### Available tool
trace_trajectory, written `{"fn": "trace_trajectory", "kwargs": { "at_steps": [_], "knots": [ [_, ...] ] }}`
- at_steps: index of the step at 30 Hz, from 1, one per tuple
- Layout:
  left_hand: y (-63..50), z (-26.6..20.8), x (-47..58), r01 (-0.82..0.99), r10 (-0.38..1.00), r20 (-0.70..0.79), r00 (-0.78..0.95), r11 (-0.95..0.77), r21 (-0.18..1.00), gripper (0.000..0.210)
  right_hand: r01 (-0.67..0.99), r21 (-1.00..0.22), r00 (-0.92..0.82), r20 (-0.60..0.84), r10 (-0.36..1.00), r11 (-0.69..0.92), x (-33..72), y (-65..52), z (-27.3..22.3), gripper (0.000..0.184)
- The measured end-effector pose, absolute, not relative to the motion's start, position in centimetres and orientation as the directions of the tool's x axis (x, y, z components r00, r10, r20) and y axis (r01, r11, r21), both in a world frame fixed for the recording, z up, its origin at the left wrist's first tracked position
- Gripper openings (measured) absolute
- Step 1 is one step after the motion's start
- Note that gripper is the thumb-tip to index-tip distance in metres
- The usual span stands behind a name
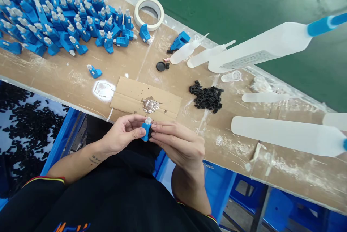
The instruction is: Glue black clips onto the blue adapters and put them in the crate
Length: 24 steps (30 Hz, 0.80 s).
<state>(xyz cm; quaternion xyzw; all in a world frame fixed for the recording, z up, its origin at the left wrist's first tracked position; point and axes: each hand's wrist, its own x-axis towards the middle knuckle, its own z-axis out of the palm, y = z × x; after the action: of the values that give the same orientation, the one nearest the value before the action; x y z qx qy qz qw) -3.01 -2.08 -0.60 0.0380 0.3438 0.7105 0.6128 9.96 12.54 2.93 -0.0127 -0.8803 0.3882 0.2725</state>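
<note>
Between my hands, just in front of the table edge, is a small blue plastic part (146, 131) with a whitish clear tip pointing up. My left hand (123, 132) is closed on its left side, thumb across its front. My right hand (180, 139) pinches a small black piece (150, 133) against the part's right side; the fingertips partly hide it. Beyond them lies a cardboard strip (127, 96) with a puddle of clear, glossy liquid (150, 105). To the right of the cardboard sits a pile of small black pieces (207, 97).
Many blue parts (62, 15) crowd the far left, near a tape roll (137, 13). White bottles (260, 51) lie at the right, among them a large one (282, 136). A black round cap (161, 66) lies mid-table. Below left, a blue bin (58, 141) holds black pieces.
</note>
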Motion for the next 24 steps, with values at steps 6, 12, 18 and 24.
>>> {"fn": "trace_trajectory", "kwargs": {
  "at_steps": [6,12,18,24],
  "knots": [
    [-2.3,-1.1,-3.3,-0.732,0.886,-0.359,-0.295,0.032,0.68,0.038,-0.183,-0.538,-0.821,0.544,0.174,0.823,10.4,11.3,2.2,0.032],
    [-2.5,0.6,-4.7,-0.679,0.951,-0.308,-0.029,0.208,0.704,0.041,-0.086,-0.934,-0.791,0.276,0.547,0.347,11.0,10.8,1.0,0.046],
    [-2.3,1.6,-5.0,-0.111,0.986,-0.151,-0.075,0.142,0.984,0.037,-0.168,-0.983,-0.781,0.181,0.598,0.077,10.8,10.5,0.4,0.027],
    [-1.5,0.4,-5.3,0.423,0.965,0.254,0.059,-0.254,0.87,0.029,-0.223,-0.968,-0.706,0.079,0.703,-0.116,11.2,9.2,-0.8,0.026]
  ]
}}
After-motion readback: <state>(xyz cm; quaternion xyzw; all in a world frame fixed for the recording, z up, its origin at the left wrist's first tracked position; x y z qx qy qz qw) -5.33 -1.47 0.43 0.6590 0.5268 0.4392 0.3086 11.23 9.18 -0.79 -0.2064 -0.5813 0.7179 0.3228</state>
